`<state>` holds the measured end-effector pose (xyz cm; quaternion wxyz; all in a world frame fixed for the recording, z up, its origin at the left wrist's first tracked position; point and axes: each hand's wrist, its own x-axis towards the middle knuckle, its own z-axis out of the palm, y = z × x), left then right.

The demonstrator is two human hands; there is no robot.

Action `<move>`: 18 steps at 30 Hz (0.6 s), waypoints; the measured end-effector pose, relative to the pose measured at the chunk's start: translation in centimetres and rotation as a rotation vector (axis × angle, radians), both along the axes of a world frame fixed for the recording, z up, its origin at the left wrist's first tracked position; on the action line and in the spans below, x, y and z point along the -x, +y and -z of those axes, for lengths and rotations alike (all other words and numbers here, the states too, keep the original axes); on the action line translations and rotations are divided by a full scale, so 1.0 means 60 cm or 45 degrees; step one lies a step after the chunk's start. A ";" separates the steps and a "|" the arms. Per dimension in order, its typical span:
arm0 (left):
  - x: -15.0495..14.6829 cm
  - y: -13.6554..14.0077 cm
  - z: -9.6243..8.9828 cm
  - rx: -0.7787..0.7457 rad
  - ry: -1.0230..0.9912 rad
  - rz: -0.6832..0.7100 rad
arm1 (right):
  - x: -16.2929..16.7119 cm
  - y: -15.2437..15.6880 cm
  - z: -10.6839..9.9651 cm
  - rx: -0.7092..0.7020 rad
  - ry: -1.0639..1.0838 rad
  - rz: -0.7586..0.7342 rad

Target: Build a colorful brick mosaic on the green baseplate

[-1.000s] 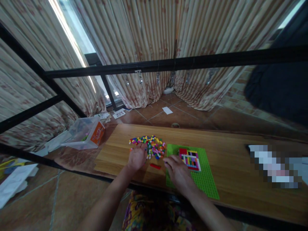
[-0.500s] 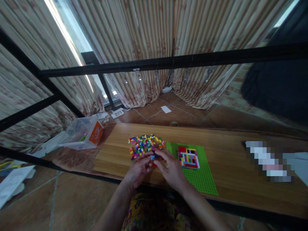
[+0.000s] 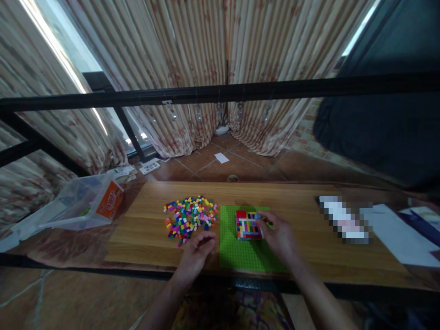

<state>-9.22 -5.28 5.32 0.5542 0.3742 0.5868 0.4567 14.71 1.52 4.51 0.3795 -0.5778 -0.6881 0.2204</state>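
Note:
My right hand [image 3: 279, 233] is at the right side of a low, multicoloured block of bricks [image 3: 248, 229], which sits on a green studded baseplate [image 3: 233, 259]. A small blue brick [image 3: 257, 216] is pinched between its fingertips, over the block's upper right edge. My left hand [image 3: 198, 250] rests just left of the baseplate with its fingers curled together; whether anything is inside them is hidden. Just beyond it lies a loose pile of small coloured bricks [image 3: 192, 213].
These lie on a long wooden table [image 3: 137, 238]. A blurred-out flat object [image 3: 343, 220] and white paper [image 3: 395, 233] are to the right. A clear plastic bin [image 3: 82, 206] with an orange label stands left. A black metal bar [image 3: 206, 94] crosses beyond the table.
My hands were together in front of the pile with a small blue brick between them. The right has moved over to the block on the baseplate, and the view has turned right.

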 end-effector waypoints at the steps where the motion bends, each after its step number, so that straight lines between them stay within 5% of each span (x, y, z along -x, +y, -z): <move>1: 0.003 0.000 0.007 -0.012 0.049 0.012 | -0.006 0.011 0.001 0.001 -0.049 -0.015; 7: 0.018 -0.009 0.036 -0.034 0.147 -0.012 | 0.006 0.049 -0.007 -0.015 -0.251 -0.231; 18: 0.025 -0.008 0.048 0.075 0.079 -0.033 | 0.008 0.059 -0.010 0.098 -0.179 -0.295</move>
